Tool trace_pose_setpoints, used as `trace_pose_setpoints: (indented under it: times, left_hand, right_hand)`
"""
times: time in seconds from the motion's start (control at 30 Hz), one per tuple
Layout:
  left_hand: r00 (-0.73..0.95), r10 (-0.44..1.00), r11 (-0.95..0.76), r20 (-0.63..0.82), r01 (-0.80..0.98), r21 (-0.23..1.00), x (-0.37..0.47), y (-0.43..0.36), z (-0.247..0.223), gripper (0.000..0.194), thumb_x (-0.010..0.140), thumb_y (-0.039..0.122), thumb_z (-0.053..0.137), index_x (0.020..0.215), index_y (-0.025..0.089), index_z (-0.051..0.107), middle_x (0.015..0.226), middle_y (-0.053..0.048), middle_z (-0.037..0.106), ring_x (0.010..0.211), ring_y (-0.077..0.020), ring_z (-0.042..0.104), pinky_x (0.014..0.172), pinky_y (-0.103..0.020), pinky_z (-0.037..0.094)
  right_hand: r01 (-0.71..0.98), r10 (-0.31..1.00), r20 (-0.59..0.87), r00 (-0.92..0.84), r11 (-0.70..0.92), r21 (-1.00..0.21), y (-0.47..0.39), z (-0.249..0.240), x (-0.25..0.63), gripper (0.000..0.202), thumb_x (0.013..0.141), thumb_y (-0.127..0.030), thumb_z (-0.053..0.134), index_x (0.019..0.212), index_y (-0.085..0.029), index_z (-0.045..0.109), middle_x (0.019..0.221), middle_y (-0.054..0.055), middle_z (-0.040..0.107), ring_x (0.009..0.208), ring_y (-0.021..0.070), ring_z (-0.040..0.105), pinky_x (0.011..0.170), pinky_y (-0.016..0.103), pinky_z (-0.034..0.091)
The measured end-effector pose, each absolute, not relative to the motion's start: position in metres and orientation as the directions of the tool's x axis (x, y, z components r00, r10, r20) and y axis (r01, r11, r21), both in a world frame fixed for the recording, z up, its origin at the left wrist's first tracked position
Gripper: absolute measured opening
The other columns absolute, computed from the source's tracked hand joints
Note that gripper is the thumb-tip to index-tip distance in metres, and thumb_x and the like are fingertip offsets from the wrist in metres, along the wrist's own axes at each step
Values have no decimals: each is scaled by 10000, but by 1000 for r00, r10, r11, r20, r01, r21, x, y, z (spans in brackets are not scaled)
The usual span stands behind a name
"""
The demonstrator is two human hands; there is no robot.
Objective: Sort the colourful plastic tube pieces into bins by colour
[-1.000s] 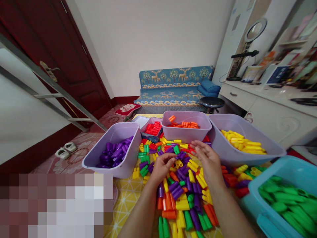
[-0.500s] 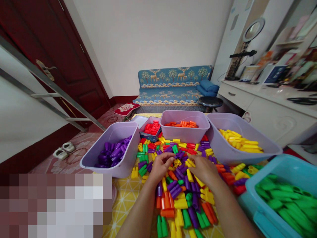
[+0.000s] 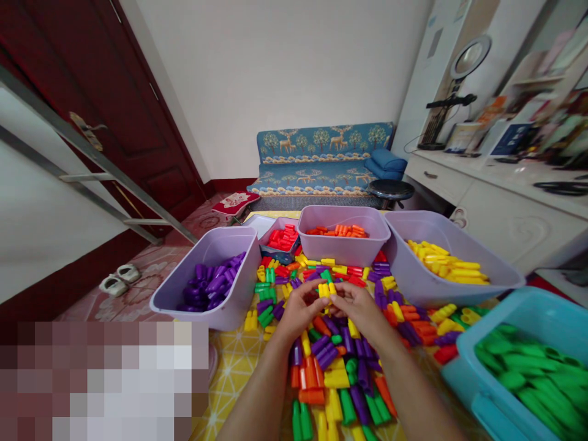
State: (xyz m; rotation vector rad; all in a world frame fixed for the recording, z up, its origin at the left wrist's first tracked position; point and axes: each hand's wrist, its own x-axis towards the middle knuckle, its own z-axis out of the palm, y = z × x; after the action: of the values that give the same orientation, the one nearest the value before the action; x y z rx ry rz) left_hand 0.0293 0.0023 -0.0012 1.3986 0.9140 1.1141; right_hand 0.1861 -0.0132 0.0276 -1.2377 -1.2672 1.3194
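Observation:
My left hand (image 3: 301, 309) and my right hand (image 3: 357, 306) meet over the middle of a pile of coloured plastic tube pieces. Between their fingertips is a small cluster of yellow tube pieces (image 3: 327, 290), standing side by side; both hands are closed on it. Below my wrists lie loose orange tube pieces (image 3: 309, 373), purple tube pieces (image 3: 325, 352) and green tube pieces (image 3: 301, 419). The lower part of the yellow cluster is partly hidden by my fingers.
Around the pile stand a lilac bin of purple pieces (image 3: 158, 303), a small box of red pieces (image 3: 271, 250), a lilac bin of orange pieces (image 3: 342, 250), a lilac bin of yellow pieces (image 3: 427, 293) and a turquoise bin of green pieces (image 3: 463, 361). A patterned yellow cloth (image 3: 234, 367) covers the table.
My right hand has moved left with yellow tube pieces and joined my left hand. The yellow pieces are now together, raised between both hands' fingertips.

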Motion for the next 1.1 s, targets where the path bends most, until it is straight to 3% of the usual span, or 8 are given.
trace_pose_setpoints:
  times: [0.37,0.5,0.63,0.7,0.8,0.93,1.03,1.1]
  left_hand:
    - [214,961,-165,174,-58,985,29,6,-5,282,768,391,659,890,139,700,812,-52,700,746,-161,623,712,-249,483]
    - [203,966,-157,157,-20,987,29,6,-5,291,779,398,645,904,140,696,797,-53,698,740,-164,625,704,-250,480]
    - [207,965,-162,159,-5,987,30,6,-5,288,785,395,636,902,138,697,818,-60,696,762,-169,625,704,-246,475]
    - [205,966,-158,155,-2,987,30,6,-5,290,783,393,638,903,136,697,814,-60,695,762,-170,624,703,-247,475]
    - [204,969,-145,141,5,989,30,7,-7,300,774,399,644,911,138,697,830,-64,699,770,-174,627,717,-255,479]
    - [198,971,-146,135,42,988,32,5,-5,294,760,390,652,903,136,695,837,-67,699,755,-173,624,699,-258,483]
    - [209,966,-185,155,134,974,33,2,0,277,753,354,651,916,135,693,817,-67,691,714,-166,614,647,-245,476]
    - [241,949,-261,205,227,938,33,-1,4,266,737,313,656,938,144,697,825,-66,687,714,-169,605,641,-245,468]
  right_hand:
    - [349,991,34,-126,77,-934,-11,22,200,133,688,-251,620,779,-164,661,667,4,656,597,138,597,538,230,466]
    - [116,988,111,103,99,-988,-15,46,208,222,686,-303,685,850,-154,667,753,35,684,675,158,635,619,261,503]
    - [-191,739,278,614,480,-856,-22,76,220,404,749,-357,668,1114,-202,591,1090,63,652,942,173,644,833,334,507]
    - [-253,677,261,688,561,-788,-23,81,225,405,766,-357,654,1136,-214,575,1135,66,633,983,167,636,851,340,502]
    - [-246,759,181,625,412,-878,-21,74,228,349,763,-385,638,1062,-206,614,1050,67,665,871,162,654,725,291,517]
    - [223,935,186,302,120,-967,-20,65,226,288,764,-399,590,952,-195,665,925,81,709,790,199,655,653,289,489]
    - [752,992,104,77,11,-659,-27,69,228,165,744,-307,590,850,-238,696,814,56,723,775,229,662,678,323,459]
    - [912,999,-28,28,-38,-408,-32,73,231,153,704,-240,613,820,-262,710,809,49,728,807,252,668,673,327,441]
